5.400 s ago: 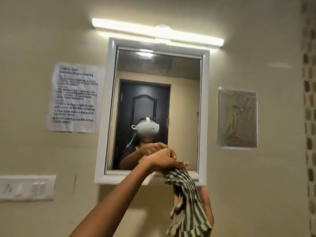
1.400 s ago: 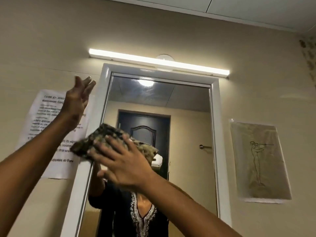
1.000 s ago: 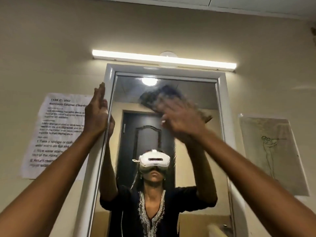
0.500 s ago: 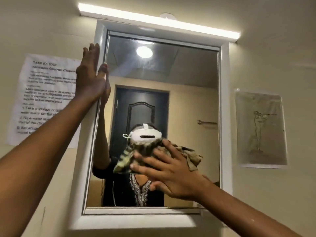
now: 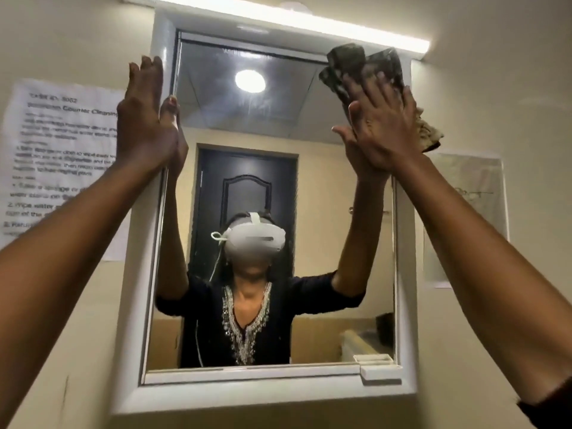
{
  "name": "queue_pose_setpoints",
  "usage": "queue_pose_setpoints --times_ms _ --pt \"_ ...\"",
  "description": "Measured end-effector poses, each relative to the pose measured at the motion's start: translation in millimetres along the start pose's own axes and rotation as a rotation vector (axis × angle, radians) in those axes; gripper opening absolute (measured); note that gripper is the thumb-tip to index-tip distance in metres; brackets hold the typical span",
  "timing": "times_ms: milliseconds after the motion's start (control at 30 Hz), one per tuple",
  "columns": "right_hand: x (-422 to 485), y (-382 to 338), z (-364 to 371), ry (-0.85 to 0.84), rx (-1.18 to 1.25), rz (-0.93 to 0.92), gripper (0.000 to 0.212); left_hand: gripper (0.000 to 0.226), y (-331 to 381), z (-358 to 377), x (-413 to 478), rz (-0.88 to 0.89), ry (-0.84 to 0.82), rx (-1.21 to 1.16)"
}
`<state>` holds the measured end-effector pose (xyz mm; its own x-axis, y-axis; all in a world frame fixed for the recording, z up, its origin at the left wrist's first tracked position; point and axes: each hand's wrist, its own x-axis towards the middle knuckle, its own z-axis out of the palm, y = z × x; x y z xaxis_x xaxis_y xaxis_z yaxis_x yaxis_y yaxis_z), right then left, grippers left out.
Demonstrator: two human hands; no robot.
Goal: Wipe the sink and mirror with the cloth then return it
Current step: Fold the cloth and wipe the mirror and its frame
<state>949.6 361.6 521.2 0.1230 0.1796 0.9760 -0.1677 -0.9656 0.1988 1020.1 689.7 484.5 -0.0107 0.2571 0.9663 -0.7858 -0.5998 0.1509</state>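
A white-framed mirror (image 5: 309,168) hangs on the cream wall in front of me. My right hand (image 5: 383,125) presses a crumpled striped cloth (image 5: 356,69) flat against the mirror's top right corner, fingers spread over it. My left hand (image 5: 145,119) lies flat and open on the mirror's left frame near the top, holding nothing. The sink is out of view.
A tube light (image 5: 278,17) runs above the mirror. A printed instruction sheet (image 5: 52,159) is taped to the wall on the left, a drawing sheet (image 5: 473,212) on the right. A small white latch (image 5: 380,371) sticks out at the frame's lower right.
My right hand has swept the cloth from the mirror's lower middle up to its top right corner. My left hand has stayed on the left frame.
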Motion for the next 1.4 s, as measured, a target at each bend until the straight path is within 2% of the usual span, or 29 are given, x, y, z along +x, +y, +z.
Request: queue_pose_setpoints --times_ms 133,333,500,533,667,700,733,800,867,933,1000,1133,1200,1300,1333,1400 --pt "-75 -24 8 -0.044 0.041 -0.017 0.065 0.051 0 -1 -2 -0.011 0.015 0.016" --pt "-270 -52 6 -0.377 0.055 -0.086 0.053 0.052 -1 4 -5 -0.028 0.009 -0.008" --pt "-295 -75 5 -0.385 0.072 -0.004 0.058 0.052 -4 7 -5 -0.042 0.007 -0.002" --pt "-290 -78 5 -0.383 0.077 -0.051 0.057 0.053 -5 7 -4 -0.042 0.01 -0.001" --pt "-250 -63 6 -0.366 0.046 -0.427 0.055 0.052 -7 9 -4 -0.047 0.035 -0.017" --pt "-230 -56 9 -0.324 0.029 -0.416 0.055 0.052 -8 9 -3 -0.05 0.039 -0.022" --pt "-209 -52 12 -0.267 0.02 -0.318 0.056 0.051 -8 9 -2 -0.049 0.038 -0.026" --pt "-169 -53 15 -0.156 0.072 0.012 0.057 0.051 -8 10 -2 -0.043 0.027 -0.024" --pt "-142 -68 20 -0.054 0.127 0.239 0.07 0.051 -8 10 -1 -0.039 0.021 -0.02" --pt "-134 -93 21 -0.023 0.15 0.292 0.073 0.051 -9 9 -1 -0.039 0.021 -0.027" --pt "-143 -129 20 -0.05 0.145 0.16 0.063 0.051 -10 8 0 -0.036 0.03 -0.03" --pt "-218 -201 16 -0.239 0.169 -0.522 0.063 0.052 -8 7 0 -0.045 0.021 -0.037" --pt "-250 -204 13 -0.315 0.164 -0.769 0.062 0.051 -6 7 -4 -0.058 0.001 -0.042" --pt "-234 -190 12 -0.335 0.163 -0.877 0.059 0.048 -5 5 -5 -0.051 -0.017 -0.076" --pt "-214 -186 11 -0.308 0.164 -0.854 0.058 0.046 -5 4 -4 -0.057 -0.015 -0.098" --pt "-159 -181 9 -0.242 0.181 -0.678 0.056 0.042 -2 0 -3 -0.072 -0.015 -0.157"
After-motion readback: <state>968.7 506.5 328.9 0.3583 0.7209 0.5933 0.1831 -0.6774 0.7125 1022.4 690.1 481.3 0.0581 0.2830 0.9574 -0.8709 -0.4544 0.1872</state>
